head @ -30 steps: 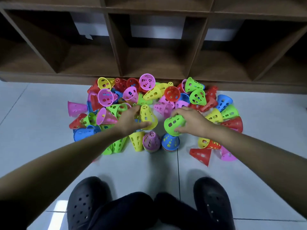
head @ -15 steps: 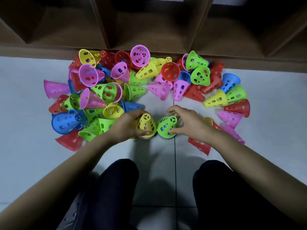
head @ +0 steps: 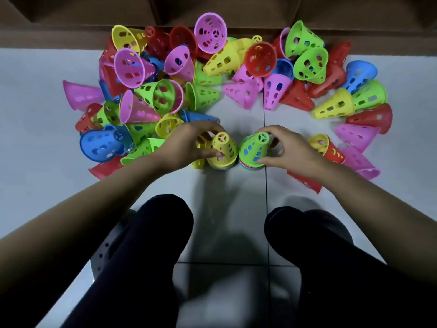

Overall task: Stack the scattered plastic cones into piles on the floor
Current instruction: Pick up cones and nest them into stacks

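The left hand (head: 189, 146) curls round the yellow cone (head: 223, 147) and the right hand (head: 289, 150) curls round the green cone (head: 254, 147), each gripping its cone by the sides with the narrow end up. Both cones sit on top of small piles, two of them, standing just beside each other on the floor (head: 47, 166) in front of the person's knees. Under the green one I can make out red and blue rims. Under the yellow one only a pale edge shows, so I cannot tell how deep either pile goes. I would judge the job barely begun: two short piles are made, and nearly everything else waits. The loose cones (head: 163, 95) lie tumbled on their sides in an arc beyond the hands, against the foot of a wooden shelf unit (head: 71, 34). They come in five colours: pink, green, yellow, red and blue. I count well over thirty, though they overlap too much for a firm tally.
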